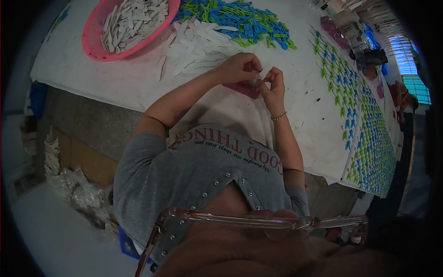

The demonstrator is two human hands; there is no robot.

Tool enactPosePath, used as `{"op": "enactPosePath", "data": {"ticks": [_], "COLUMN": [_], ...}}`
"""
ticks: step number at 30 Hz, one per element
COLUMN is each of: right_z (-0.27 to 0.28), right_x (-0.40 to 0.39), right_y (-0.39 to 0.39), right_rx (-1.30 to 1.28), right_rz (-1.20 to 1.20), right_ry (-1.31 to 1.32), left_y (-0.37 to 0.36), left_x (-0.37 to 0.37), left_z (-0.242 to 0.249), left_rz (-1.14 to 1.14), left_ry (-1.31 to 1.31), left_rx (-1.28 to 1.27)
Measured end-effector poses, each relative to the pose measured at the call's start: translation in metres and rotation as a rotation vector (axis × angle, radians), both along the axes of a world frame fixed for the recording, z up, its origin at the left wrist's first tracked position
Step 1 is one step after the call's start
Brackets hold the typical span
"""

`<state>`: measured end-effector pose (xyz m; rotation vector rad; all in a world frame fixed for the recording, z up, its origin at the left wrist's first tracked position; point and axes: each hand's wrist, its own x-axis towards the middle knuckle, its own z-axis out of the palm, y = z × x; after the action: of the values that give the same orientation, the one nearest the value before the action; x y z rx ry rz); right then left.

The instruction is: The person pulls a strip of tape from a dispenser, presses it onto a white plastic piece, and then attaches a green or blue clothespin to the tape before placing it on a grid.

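Note:
Both hands meet above a small pink tray (pixel 243 89) near the front edge of the white-covered table. My left hand (pixel 237 68) is closed, its fingertips pinched over the tray's far side. My right hand (pixel 274 92), with a beaded bracelet at the wrist, has its thumb and index finger close together beside the tray. Something small and pale shows between the hands, too small to name. A loose pile of whitish flat strips (pixel 196 48) lies just beyond my left hand. Blue and green clips (pixel 244 23) are heaped behind it.
At the back left stands a pink basket (pixel 89 39) full of similar strips. Rows of blue and green clips (pixel 369 134) cover the table's right side. Bags and dark objects (pixel 369 57) sit at the back right. Clear plastic bags (pixel 87 191) lie below on the left.

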<state>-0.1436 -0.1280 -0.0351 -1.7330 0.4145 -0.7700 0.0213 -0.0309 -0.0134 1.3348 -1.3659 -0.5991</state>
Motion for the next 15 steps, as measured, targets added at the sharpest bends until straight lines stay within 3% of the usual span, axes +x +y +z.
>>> {"op": "enactPosePath", "data": {"ticks": [5, 10, 12, 14, 15], "right_z": [0.006, 0.008, 0.012, 0.018, 0.021], "right_x": [0.003, 0.0, -0.005, -0.012, -0.014], "right_y": [0.003, -0.003, -0.008, -0.013, -0.014], "right_rx": [-0.19, -0.323, -0.487, -0.562, -0.638], "right_rz": [0.013, 0.032, 0.047, 0.076, 0.11], "right_ry": [0.141, 0.177, 0.257, 0.292, 0.327], "left_y": [-0.009, -0.002, 0.003, 0.008, 0.008], "left_x": [0.019, 0.023, 0.026, 0.029, 0.027], "left_z": [0.016, 0.026, 0.022, 0.014, 0.011], "left_rz": [-0.155, -0.172, -0.156, -0.069, -0.072], "left_ry": [0.156, 0.164, 0.167, -0.195, -0.195], "left_rx": [-0.04, 0.042, 0.07, 0.025, 0.026]}}
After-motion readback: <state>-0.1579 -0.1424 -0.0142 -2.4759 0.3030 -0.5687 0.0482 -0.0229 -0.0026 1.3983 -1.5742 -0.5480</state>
